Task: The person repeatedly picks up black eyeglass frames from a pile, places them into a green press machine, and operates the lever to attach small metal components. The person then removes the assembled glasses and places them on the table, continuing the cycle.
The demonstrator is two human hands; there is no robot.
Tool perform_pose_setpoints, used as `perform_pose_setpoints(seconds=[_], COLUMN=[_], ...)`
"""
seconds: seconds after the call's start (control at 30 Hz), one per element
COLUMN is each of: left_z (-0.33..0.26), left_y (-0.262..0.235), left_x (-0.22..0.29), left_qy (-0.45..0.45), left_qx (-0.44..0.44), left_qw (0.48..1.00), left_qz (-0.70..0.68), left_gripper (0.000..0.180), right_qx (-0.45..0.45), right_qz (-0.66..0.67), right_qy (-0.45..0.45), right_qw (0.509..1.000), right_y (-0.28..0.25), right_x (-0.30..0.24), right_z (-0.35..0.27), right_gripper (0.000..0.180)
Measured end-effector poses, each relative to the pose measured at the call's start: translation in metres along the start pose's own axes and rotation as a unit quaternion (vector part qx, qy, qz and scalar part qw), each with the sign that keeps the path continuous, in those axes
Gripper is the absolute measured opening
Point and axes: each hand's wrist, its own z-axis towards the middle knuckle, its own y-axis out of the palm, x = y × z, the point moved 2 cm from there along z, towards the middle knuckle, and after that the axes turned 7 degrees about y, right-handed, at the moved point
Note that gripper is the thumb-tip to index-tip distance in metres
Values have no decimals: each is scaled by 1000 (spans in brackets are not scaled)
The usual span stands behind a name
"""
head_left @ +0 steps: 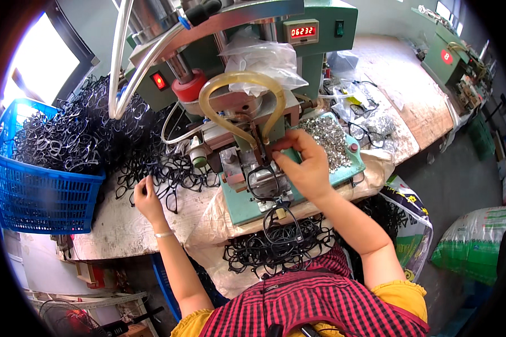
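Black frame (264,199)'s lengthwise toward the worker (298,303), nearside-left of the closer right hand (306,168); fingers (280,160) look narrow, can't tell if they're holding anything tbh.

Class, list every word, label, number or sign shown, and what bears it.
Red lit digits: display on the green press; not copied.
White numeral: round red sticker, far green machine; not copied.
Small print: green and white sack, far right; too blurred.
Large characters: patterned sack; folded, unreadable whole.
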Motion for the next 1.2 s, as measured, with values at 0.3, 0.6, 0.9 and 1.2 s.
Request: perform_pose_setpoints(seconds=[0.3,0.6,0.9,1.2], left_z=[-13,-45,-83,-86], left_y=[-37,-22,8,8], left_x=[244,297,301,295], left_qy=[257,522,605,598], left_qx=[-118,-213,-242,-255], left_qw=[825,798,735,734], left_qz=[-490,-210,-188,-196], left_gripper=[40,45,48,44], right_qx=[-51,-99,34,51], right_qz=[184,128,-516,-429], right_qy=[110,87,-7,-93], right_qw=[975,983,856,897], right_y=[16,6,-82,-79], right_x=[-7,-46,60,72], right_z=[-8,-30,8,24], right_gripper=[46,59,30,10])
